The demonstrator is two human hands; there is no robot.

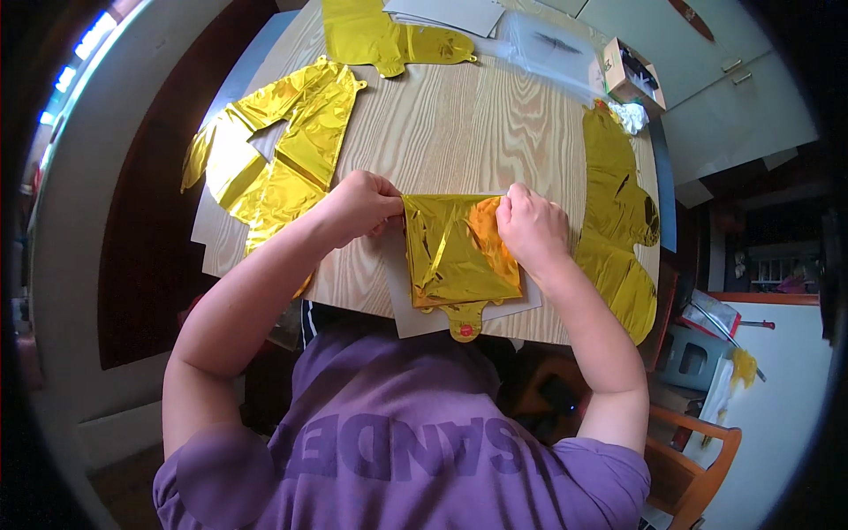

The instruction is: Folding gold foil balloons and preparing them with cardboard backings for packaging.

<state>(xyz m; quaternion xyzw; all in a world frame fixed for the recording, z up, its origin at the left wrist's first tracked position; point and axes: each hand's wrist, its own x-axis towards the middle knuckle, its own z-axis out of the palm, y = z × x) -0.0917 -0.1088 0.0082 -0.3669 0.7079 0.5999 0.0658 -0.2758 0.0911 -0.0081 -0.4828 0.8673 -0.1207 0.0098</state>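
A folded gold foil balloon (450, 252) lies in front of me over a pale sheet of card (402, 305) at the table's near edge. Its tab with a red spot (465, 330) points toward me. My left hand (362, 205) pinches the balloon's far left corner, fingers closed. At the far right corner, my right hand (534, 225) grips the foil in the same way, next to an orange-looking reflection. Left of my left hand spreads a flat, unfolded gold foil balloon (305, 141). Another gold foil balloon (609, 221) hangs along the table's right side.
More gold foil (371, 35) lies at the far edge beside white sheets (450, 13) and clear plastic (548, 49). A small box (632, 75) with dark things in it stands far right, near a crumpled white wad (630, 117). A wooden chair (698, 468) is at lower right.
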